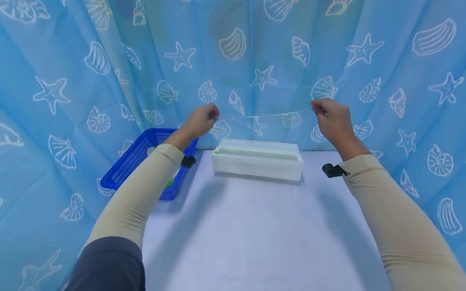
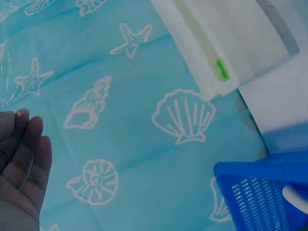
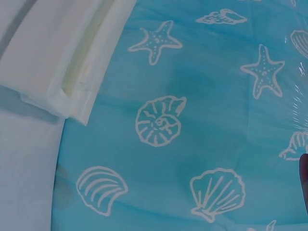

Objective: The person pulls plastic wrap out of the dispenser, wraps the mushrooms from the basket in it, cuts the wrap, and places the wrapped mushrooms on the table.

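Observation:
A clear sheet of cling film (image 1: 267, 116) stretches between my two hands, raised above the back of the table. My left hand (image 1: 202, 120) pinches one end of its edge between thumb and fingertips, and my right hand (image 1: 333, 120) pinches the other. Glints of the film (image 2: 6, 72) show at the left wrist view's edge, above the left fingertips. Below the film stands a long white cling film box (image 1: 256, 165) with a lifted lid and a green tab (image 1: 217, 152) at its left end. Only a sliver of the right hand (image 3: 304, 179) appears in its wrist view.
Left of the box is a blue plastic basket (image 1: 125, 171) with green and white items in it, partly hidden by my left forearm. A blue curtain (image 1: 251, 48) with white shells and starfish hangs behind the white table (image 1: 255, 230).

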Action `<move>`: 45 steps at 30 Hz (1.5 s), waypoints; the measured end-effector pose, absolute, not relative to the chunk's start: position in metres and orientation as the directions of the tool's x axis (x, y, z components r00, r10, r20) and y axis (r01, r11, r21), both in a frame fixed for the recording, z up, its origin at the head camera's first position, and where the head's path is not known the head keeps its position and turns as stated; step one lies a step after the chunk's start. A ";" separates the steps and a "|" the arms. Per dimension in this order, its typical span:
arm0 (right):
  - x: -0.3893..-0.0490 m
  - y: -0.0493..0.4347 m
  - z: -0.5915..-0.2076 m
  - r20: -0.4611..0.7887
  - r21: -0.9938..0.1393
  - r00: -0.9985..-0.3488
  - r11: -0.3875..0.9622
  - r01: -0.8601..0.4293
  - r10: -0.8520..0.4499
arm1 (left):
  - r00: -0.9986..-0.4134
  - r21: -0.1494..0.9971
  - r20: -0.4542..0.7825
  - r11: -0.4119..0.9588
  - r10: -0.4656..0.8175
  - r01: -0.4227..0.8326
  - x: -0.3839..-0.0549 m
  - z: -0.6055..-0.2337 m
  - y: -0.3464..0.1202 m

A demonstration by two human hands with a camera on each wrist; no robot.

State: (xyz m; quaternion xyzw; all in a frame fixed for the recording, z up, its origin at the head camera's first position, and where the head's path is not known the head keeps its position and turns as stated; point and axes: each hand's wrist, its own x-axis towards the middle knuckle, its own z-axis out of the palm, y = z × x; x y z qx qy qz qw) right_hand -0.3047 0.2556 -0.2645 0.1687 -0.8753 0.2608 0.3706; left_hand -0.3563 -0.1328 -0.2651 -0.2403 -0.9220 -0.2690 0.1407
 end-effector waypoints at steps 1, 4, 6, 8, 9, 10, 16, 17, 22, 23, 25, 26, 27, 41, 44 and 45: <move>-0.305 0.255 -0.262 0.738 -0.331 -0.667 0.806 -0.490 -0.102 | -0.847 0.429 0.389 0.742 0.363 0.515 -0.356 -0.263 -0.133; -0.306 0.256 -0.256 0.744 -0.325 -0.660 0.810 -0.488 -0.099 | -0.846 0.432 0.391 0.739 0.363 0.517 -0.354 -0.256 -0.133; -0.306 0.256 -0.252 0.754 -0.317 -0.650 0.812 -0.491 -0.098 | -0.842 0.432 0.394 0.734 0.370 0.524 -0.352 -0.251 -0.133; -0.306 0.257 -0.249 0.765 -0.305 -0.636 0.812 -0.498 -0.102 | -0.836 0.432 0.397 0.726 0.380 0.535 -0.350 -0.248 -0.133; -0.306 0.257 -0.247 0.771 -0.300 -0.628 0.811 -0.502 -0.104 | -0.834 0.432 0.397 0.723 0.384 0.539 -0.349 -0.246 -0.133; -0.306 0.257 -0.246 0.777 -0.295 -0.621 0.810 -0.506 -0.105 | -0.831 0.433 0.399 0.719 0.388 0.543 -0.349 -0.244 -0.134; -0.303 0.258 -0.238 0.800 -0.276 -0.590 0.807 -0.522 -0.108 | -0.826 0.445 0.386 0.702 0.410 0.556 -0.341 -0.238 -0.138; -0.303 0.258 -0.237 0.801 -0.276 -0.589 0.806 -0.523 -0.108 | -0.826 0.448 0.381 0.699 0.415 0.557 -0.340 -0.237 -0.138; -0.301 0.258 -0.230 0.804 -0.276 -0.585 0.804 -0.526 -0.106 | -0.813 0.448 0.388 0.683 0.434 0.578 -0.335 -0.233 -0.139; -0.301 0.258 -0.229 0.806 -0.273 -0.581 0.804 -0.528 -0.107 | -0.810 0.451 0.393 0.676 0.436 0.583 -0.334 -0.233 -0.139; -0.301 0.257 -0.227 0.811 -0.268 -0.576 0.806 -0.528 -0.107 | -0.802 0.454 0.405 0.666 0.438 0.593 -0.332 -0.232 -0.139; -0.301 0.257 -0.226 0.812 -0.269 -0.574 0.806 -0.527 -0.105 | -0.801 0.457 0.409 0.661 0.438 0.595 -0.331 -0.231 -0.139; -0.301 0.257 -0.225 0.814 -0.269 -0.572 0.806 -0.528 -0.103 | -0.801 0.465 0.409 0.656 0.437 0.595 -0.330 -0.231 -0.139; -0.292 0.253 -0.215 0.864 -0.231 -0.493 0.789 -0.569 -0.103 | -0.781 0.464 0.460 0.636 0.422 0.617 -0.315 -0.219 -0.148; -0.290 0.253 -0.212 0.876 -0.210 -0.469 0.788 -0.578 -0.111 | -0.778 0.466 0.467 0.630 0.422 0.621 -0.312 -0.216 -0.150; -0.289 0.252 -0.210 0.879 -0.204 -0.463 0.788 -0.581 -0.114 | -0.776 0.467 0.469 0.627 0.422 0.623 -0.311 -0.215 -0.151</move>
